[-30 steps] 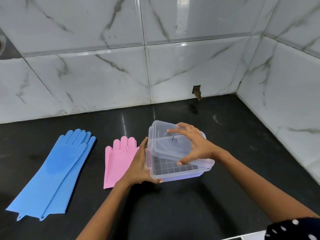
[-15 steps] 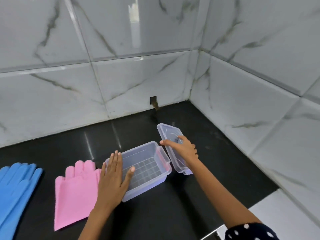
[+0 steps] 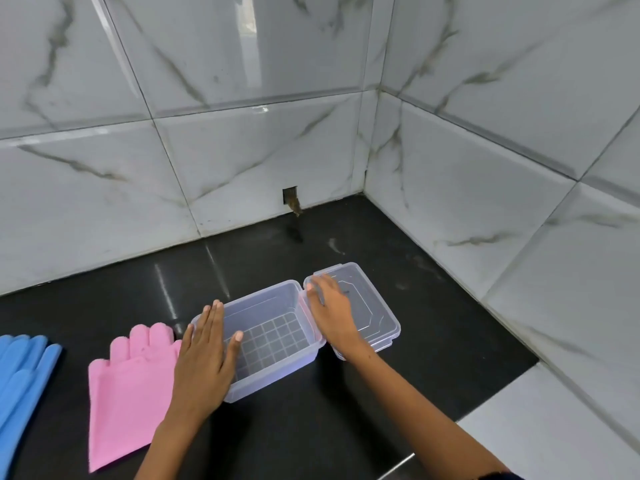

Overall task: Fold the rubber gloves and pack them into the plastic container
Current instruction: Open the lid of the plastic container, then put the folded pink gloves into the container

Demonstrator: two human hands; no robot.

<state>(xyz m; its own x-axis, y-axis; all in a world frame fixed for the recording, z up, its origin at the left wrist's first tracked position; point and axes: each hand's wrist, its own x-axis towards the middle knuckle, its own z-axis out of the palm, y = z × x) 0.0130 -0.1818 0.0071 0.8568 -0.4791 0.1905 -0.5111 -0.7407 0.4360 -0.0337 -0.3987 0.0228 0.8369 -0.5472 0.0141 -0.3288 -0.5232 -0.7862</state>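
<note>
My left hand (image 3: 202, 358) lies flat against the left end of the clear plastic container (image 3: 266, 336), fingers straight and together along the outer wall and rim, thumb hooked over the rim into the inside, so released, not clenched, just pressing the box. My right hand (image 3: 332, 315) rests palm down on the clear lid (image 3: 367, 306), fingers straight and spread a little, fingertips at the lid's far left corner; also released, nothing grasped. The container sits open and upright on the black countertop (image 3: 381, 393), nothing inside it, grid pattern showing on its bottom. The lid lies flat on the counter just to the right of the container, touching or nearly touching its right end; can't tell which. Pink rubber gloves (image 3: 130, 386) lie flat on the counter just left of the container, fingers pointing to the back wall, my left hand covering part of their right edge; they look stacked, unfolded. Blue rubber gloves (image 3: 24, 379) lie further left, cut off by the frame edge, apart from the pink ones, also unfolded. White marble-look tiled wall (image 3: 242, 150) behind and to the right, meeting in a corner. A small dark hole in the wall (image 3: 291, 199) sits at the base of the back tiles, beyond the container.
</note>
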